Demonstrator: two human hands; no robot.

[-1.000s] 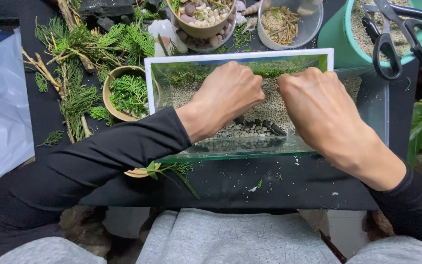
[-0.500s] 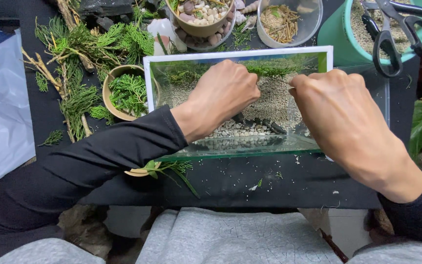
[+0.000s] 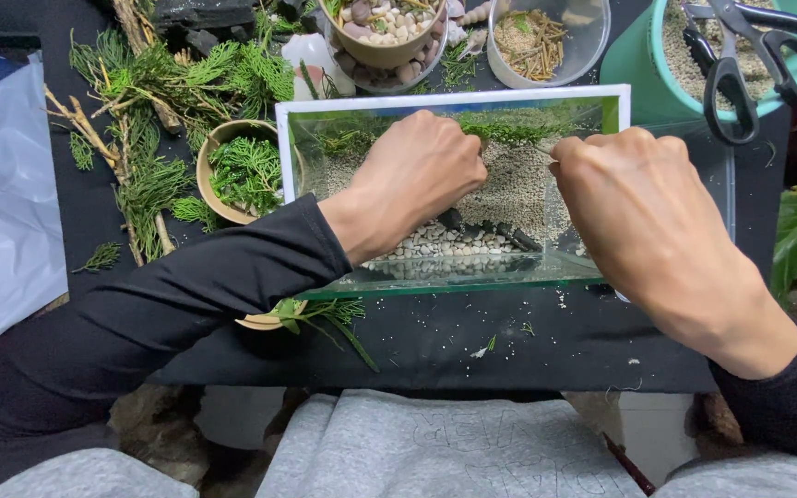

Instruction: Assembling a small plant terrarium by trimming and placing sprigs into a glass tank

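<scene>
Over the glass tank [image 3: 325, 120], right hand [image 3: 643, 212] has drifted rightward (fist-curled); left hand [image 3: 422, 180] stays curled.

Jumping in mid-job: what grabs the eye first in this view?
Both hands work inside the glass tank at centre: the left hand reaches over sand and pebbles, the right hand is at the tank's right side. Green cuttings sprawl at upper left, and black scissors lie across the teal pot at upper right.

Left hand [image 3: 422, 175] fisted, knuckles up; right hand [image 3: 643, 217] curled alike (forearms black-sleeved), close together.
</scene>
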